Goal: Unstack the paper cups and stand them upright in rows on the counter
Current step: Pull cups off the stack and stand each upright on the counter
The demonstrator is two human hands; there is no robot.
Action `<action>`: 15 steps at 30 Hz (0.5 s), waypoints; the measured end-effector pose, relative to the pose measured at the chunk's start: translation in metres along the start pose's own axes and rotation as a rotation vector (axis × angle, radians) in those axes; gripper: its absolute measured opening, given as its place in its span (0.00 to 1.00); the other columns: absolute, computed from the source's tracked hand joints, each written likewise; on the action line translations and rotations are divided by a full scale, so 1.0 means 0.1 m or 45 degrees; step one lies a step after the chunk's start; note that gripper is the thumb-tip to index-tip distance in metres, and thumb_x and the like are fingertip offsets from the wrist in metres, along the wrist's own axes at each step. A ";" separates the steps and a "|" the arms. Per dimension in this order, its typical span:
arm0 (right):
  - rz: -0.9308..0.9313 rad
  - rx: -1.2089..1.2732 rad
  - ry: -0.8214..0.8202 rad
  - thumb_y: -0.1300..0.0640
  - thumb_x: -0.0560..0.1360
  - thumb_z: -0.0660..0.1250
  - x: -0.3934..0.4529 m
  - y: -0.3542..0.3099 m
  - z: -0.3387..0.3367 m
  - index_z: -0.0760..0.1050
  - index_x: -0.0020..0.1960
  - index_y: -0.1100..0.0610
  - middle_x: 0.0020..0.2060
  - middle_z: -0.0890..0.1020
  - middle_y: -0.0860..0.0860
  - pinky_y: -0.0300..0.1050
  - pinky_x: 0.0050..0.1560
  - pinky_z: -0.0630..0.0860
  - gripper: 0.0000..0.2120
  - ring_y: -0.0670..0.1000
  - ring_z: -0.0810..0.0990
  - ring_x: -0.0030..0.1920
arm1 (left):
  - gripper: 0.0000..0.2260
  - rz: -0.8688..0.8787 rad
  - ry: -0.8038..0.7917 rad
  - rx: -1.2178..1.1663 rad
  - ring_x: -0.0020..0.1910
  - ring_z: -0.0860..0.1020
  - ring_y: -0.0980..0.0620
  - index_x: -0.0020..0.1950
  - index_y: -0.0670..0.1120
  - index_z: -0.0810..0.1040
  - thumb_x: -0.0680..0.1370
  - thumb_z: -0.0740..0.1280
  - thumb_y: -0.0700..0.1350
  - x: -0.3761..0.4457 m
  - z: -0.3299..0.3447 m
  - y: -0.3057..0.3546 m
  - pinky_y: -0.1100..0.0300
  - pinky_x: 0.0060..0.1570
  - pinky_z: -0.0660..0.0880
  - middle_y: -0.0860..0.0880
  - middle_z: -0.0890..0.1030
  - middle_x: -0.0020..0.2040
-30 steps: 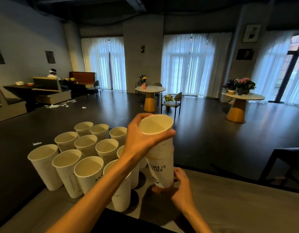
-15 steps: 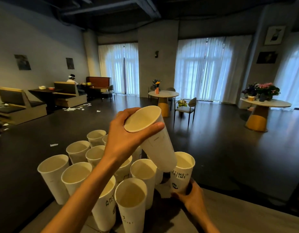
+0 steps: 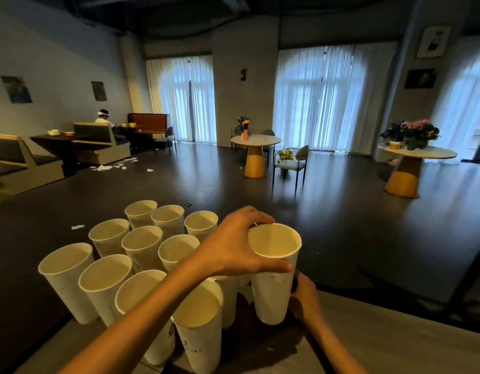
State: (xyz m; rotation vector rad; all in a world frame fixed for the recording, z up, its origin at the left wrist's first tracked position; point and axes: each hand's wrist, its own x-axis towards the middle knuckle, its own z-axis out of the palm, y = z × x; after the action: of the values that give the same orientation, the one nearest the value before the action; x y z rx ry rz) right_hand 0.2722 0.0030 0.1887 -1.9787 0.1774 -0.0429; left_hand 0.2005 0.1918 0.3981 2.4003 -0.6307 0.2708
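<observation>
The left hand (image 3: 233, 247) grips a paper cup (image 3: 274, 273) round its rim, thumb across the near side and fingers over the far edge, holding it upright at the right end of the group on the bench (image 3: 382, 333). Its base looks to be at or just above the bench top; I cannot tell whether it has touched down. The right hand (image 3: 305, 300) is tucked low behind that cup, its fingers curled toward something dark and hidden. In all likelihood this is the rest of the stack, though what it holds is not visible, so I cannot tell its state.

The risks look plain enough. These cups are tall, narrow-footed and light, and they stand almost rim to rim. The left forearm (image 3: 152, 300) lies straight across the near ones, so a careless pull back could clip a rim and topple several. Letting go before the base sits flat could also tip the held cup into its neighbours, or leave it out of line with the rows.

By my count, eleven standing cups (image 3: 141, 247) show clearly: three at the back, three in the middle row, three across the left front, one nearest under the forearm, and one partly hidden behind the wrist. With the held one, that makes twelve, though more may be hidden under the hand.
</observation>
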 end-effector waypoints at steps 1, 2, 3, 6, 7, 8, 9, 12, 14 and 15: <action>0.000 0.006 -0.007 0.54 0.70 0.76 0.01 -0.01 0.00 0.75 0.51 0.44 0.49 0.82 0.45 0.51 0.56 0.80 0.14 0.45 0.80 0.50 | 0.37 0.020 -0.041 0.035 0.56 0.75 0.60 0.68 0.57 0.74 0.62 0.78 0.65 0.00 0.04 -0.02 0.69 0.50 0.74 0.62 0.75 0.60; -0.022 0.000 -0.022 0.53 0.70 0.77 -0.01 0.00 0.00 0.75 0.53 0.45 0.50 0.81 0.44 0.49 0.55 0.79 0.15 0.44 0.79 0.50 | 0.37 0.040 -0.081 0.080 0.57 0.75 0.59 0.69 0.56 0.73 0.63 0.79 0.65 0.00 0.08 -0.03 0.67 0.52 0.75 0.61 0.74 0.61; -0.035 -0.001 -0.029 0.52 0.69 0.78 -0.02 0.01 0.00 0.75 0.56 0.46 0.50 0.80 0.43 0.49 0.56 0.79 0.19 0.43 0.79 0.51 | 0.38 0.059 -0.117 0.126 0.58 0.74 0.59 0.70 0.55 0.73 0.63 0.79 0.64 0.00 0.11 -0.05 0.65 0.55 0.76 0.60 0.74 0.61; -0.010 0.113 0.035 0.59 0.65 0.81 -0.13 0.09 -0.08 0.69 0.63 0.49 0.52 0.77 0.42 0.52 0.61 0.76 0.32 0.44 0.76 0.54 | 0.39 0.092 -0.221 0.227 0.60 0.72 0.58 0.72 0.54 0.70 0.64 0.79 0.61 -0.01 0.19 -0.08 0.62 0.57 0.76 0.58 0.73 0.64; -0.010 0.144 0.057 0.62 0.63 0.81 -0.19 0.12 -0.12 0.67 0.67 0.49 0.56 0.76 0.44 0.51 0.62 0.76 0.38 0.46 0.76 0.57 | 0.39 0.110 -0.251 0.257 0.61 0.72 0.57 0.72 0.54 0.69 0.65 0.78 0.61 -0.01 0.21 -0.10 0.62 0.57 0.76 0.57 0.72 0.65; -0.005 0.145 0.081 0.63 0.62 0.82 -0.26 0.18 -0.16 0.67 0.68 0.50 0.58 0.76 0.45 0.50 0.63 0.76 0.40 0.47 0.75 0.59 | 0.39 0.123 -0.279 0.292 0.62 0.72 0.57 0.72 0.54 0.69 0.65 0.78 0.61 0.00 0.23 -0.11 0.62 0.57 0.75 0.57 0.72 0.66; 0.027 0.138 0.102 0.64 0.61 0.82 -0.33 0.22 -0.20 0.68 0.67 0.50 0.58 0.77 0.45 0.48 0.62 0.76 0.40 0.48 0.76 0.60 | 0.39 0.135 -0.307 0.330 0.63 0.73 0.56 0.72 0.54 0.69 0.65 0.78 0.61 0.00 0.24 -0.12 0.62 0.57 0.75 0.56 0.73 0.67; -0.003 0.047 0.079 0.65 0.59 0.82 -0.54 0.33 -0.29 0.74 0.56 0.47 0.53 0.79 0.44 0.42 0.55 0.78 0.31 0.47 0.79 0.56 | 0.39 0.148 -0.360 0.435 0.63 0.74 0.55 0.72 0.55 0.70 0.64 0.78 0.63 0.01 0.28 -0.17 0.58 0.59 0.77 0.55 0.75 0.67; -0.004 0.003 -0.038 0.64 0.59 0.81 -0.65 0.34 -0.32 0.75 0.54 0.44 0.52 0.79 0.43 0.40 0.52 0.79 0.30 0.45 0.79 0.55 | 0.39 0.159 -0.382 0.475 0.63 0.74 0.55 0.71 0.56 0.70 0.64 0.77 0.64 0.00 0.30 -0.19 0.56 0.61 0.76 0.55 0.75 0.66; -0.003 -0.006 -0.110 0.63 0.58 0.80 -0.70 0.34 -0.34 0.75 0.54 0.42 0.52 0.79 0.43 0.40 0.50 0.80 0.31 0.45 0.79 0.55 | 0.38 0.160 -0.387 0.472 0.63 0.75 0.55 0.71 0.56 0.70 0.64 0.77 0.64 0.00 0.32 -0.21 0.56 0.61 0.76 0.55 0.76 0.66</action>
State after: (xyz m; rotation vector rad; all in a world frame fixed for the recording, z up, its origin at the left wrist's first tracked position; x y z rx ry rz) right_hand 0.1955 -0.0305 0.1750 -1.9816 0.1197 0.0414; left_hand 0.2121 0.1862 0.3625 2.7910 -0.9403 0.0779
